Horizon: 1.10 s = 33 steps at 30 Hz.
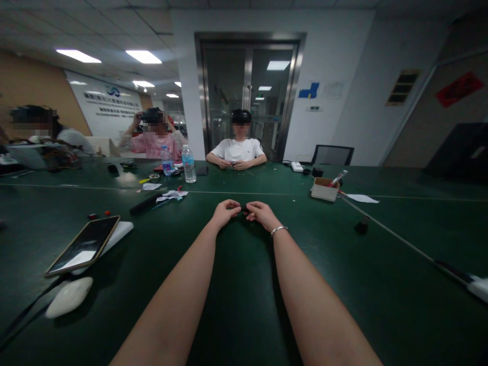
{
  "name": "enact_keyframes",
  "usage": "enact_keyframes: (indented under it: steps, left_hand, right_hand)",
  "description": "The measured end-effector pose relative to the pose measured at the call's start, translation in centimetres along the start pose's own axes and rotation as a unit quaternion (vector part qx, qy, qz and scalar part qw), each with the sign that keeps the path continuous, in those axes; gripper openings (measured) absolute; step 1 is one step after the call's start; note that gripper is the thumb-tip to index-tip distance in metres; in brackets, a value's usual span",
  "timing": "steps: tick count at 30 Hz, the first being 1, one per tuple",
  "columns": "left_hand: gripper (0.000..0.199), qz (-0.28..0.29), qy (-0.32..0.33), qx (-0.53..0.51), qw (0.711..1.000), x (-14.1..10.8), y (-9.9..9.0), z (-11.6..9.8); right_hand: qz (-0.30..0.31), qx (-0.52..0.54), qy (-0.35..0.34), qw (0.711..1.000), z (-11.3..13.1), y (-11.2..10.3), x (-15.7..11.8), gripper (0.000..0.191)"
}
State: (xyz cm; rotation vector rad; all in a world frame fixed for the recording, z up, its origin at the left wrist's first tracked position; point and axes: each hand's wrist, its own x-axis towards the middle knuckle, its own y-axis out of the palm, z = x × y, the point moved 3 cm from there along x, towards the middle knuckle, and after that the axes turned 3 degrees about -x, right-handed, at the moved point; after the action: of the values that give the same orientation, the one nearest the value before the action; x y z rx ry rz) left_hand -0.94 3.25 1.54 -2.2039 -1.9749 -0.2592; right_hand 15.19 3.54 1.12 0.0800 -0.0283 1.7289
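Note:
Both arms reach forward over the dark green table [244, 284]. My left hand [225, 213] pinches one end of a small black object [244, 208]. The other end is between the fingers of my right hand [262, 214], which has a silver bracelet at its wrist. The fingers cover much of the object, and its exact shape cannot be made out. It is held just above the tabletop, between the two hands.
At the left lie a phone [86, 245] and a white mouse [69, 297]. Two water bottles [189, 165] stand ahead left, near a black pouch [145, 203]. A small box [324, 190] and a black brush [362, 225] are right. Several people sit across.

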Motion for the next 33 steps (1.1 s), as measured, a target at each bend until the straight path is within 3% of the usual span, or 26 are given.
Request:
enact_keyframes:
  steps: [7,15,21,27,33]
  left_hand:
    - [0.028,-0.019,-0.042,-0.022,0.999,0.61,0.39,0.69]
    - [0.034,0.001,-0.002,-0.011,1.0,0.37,0.03,0.38]
    - [0.028,-0.013,-0.068,0.01,0.998,0.85,0.1,0.88]
    - [0.036,0.005,-0.031,-0.02,0.999,0.8,-0.22,0.88]
    - [0.032,-0.008,-0.07,0.02,0.997,0.8,0.18,0.93]
  right_hand:
    - [0.002,0.002,0.005,1.0,0.02,0.07,0.05,0.01]
    - [0.008,0.003,0.012,1.0,0.16,0.09,0.09,0.01]
    - [0.0,0.004,0.011,1.0,0.09,0.17,0.1,0.007]
    - [0.005,-0.005,0.007,1.0,-0.11,0.14,0.36,0.008]
    - [0.004,-0.009,0.0,1.0,-0.06,0.09,0.3,0.008]
